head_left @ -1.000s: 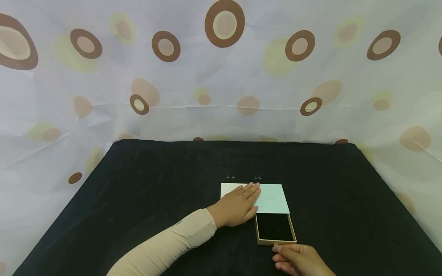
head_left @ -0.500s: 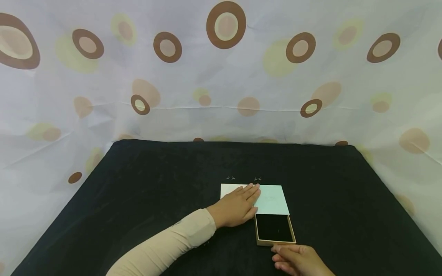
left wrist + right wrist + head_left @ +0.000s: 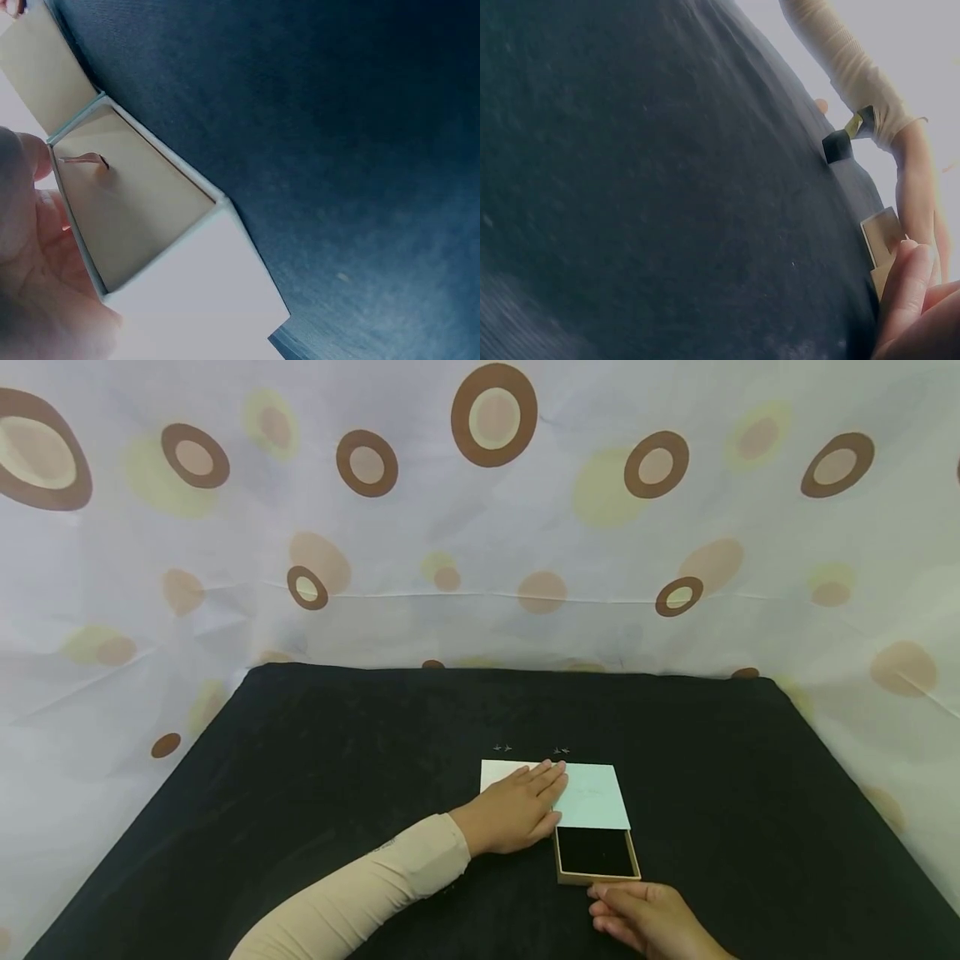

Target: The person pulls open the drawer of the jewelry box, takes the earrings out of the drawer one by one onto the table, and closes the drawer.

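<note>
A flat box with a white and pale mint top (image 3: 592, 795) lies on the black cloth. From its near side a tan-rimmed drawer (image 3: 577, 878) with a dark inside sticks out. My left hand (image 3: 512, 814) rests flat on the box top, fingers extended. At the middle of the drawer's front, the thumb and forefinger of my right hand (image 3: 652, 917) come together; what they pinch is mostly hidden. In the left wrist view, a beige panel (image 3: 142, 202) with a small ribbon tab (image 3: 84, 158) is set inside the white box end (image 3: 199, 270), beside the left hand's fingers.
Black cloth (image 3: 360, 727) covers the table. Behind it hangs a pale curtain (image 3: 480, 552) with brown and yellow circles. Small pale marks (image 3: 561, 750) lie just past the box. A dark block (image 3: 838, 147) shows in the right wrist view.
In the last half second the drawer has slid a little way into the box, and my right hand has moved forward with it. My left hand stays in place on the top.
</note>
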Demonstrator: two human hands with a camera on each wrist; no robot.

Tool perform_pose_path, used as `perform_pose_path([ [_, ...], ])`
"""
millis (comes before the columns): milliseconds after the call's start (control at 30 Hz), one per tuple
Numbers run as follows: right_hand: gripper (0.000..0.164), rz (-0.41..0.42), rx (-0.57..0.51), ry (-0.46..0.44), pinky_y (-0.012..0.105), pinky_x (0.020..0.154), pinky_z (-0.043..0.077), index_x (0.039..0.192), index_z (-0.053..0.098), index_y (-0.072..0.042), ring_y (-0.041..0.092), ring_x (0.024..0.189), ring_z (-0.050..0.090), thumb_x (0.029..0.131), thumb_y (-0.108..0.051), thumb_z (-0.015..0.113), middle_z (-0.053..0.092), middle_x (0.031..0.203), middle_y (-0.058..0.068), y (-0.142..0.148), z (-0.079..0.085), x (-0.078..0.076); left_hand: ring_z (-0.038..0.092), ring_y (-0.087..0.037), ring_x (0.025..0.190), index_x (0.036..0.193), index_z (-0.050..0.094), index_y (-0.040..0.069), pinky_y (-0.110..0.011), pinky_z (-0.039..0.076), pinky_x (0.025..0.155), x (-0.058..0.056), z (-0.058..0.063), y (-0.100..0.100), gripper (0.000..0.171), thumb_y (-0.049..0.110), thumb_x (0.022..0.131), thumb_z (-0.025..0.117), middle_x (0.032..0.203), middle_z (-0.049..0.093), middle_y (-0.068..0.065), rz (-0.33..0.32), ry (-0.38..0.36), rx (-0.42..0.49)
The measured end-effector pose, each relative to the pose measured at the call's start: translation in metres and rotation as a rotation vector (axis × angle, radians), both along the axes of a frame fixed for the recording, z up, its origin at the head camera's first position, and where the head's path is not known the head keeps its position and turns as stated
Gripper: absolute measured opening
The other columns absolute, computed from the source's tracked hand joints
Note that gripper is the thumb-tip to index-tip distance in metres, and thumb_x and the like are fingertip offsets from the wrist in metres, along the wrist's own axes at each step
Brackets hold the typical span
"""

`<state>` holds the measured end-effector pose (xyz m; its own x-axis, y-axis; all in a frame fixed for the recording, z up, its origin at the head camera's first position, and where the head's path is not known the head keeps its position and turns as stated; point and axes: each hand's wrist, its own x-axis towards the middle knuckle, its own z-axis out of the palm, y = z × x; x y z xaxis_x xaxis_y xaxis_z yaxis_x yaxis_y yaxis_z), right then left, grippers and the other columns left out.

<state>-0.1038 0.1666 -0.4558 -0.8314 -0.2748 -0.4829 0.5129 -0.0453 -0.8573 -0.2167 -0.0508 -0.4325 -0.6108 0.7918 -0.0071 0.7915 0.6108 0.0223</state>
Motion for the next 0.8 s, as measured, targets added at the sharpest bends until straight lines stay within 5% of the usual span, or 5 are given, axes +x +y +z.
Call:
perform_pose_path([
  [200,0.025,0.005,-0.027,0.019,0.017,0.073,0.054,0.113,0.064,0.01,0.007,0.076,0.069,0.096,-0.007,0.056,0.069,0.084,0.001,0.0,0.001,-0.007,0.019,-0.02,0.146,0.152,0.026,0.007,-0.035,0.02,0.117,-0.001,-0.001,0.0,0.055,0.036,0.105,0.028,0.159,0.02,-0.007,-0.004,0.014,-0.004],
  [800,0.015,-0.075,-0.055,0.055,0.018,0.073,0.054,0.098,0.07,0.001,0.006,0.076,0.069,0.094,-0.006,0.057,0.071,0.083,0.001,-0.007,0.003,-0.034,0.019,-0.02,0.146,0.152,0.027,0.007,-0.034,0.021,0.116,0.0,-0.002,0.0,0.055,0.037,0.105,0.028,0.159,0.02,-0.006,-0.002,0.006,-0.001],
])
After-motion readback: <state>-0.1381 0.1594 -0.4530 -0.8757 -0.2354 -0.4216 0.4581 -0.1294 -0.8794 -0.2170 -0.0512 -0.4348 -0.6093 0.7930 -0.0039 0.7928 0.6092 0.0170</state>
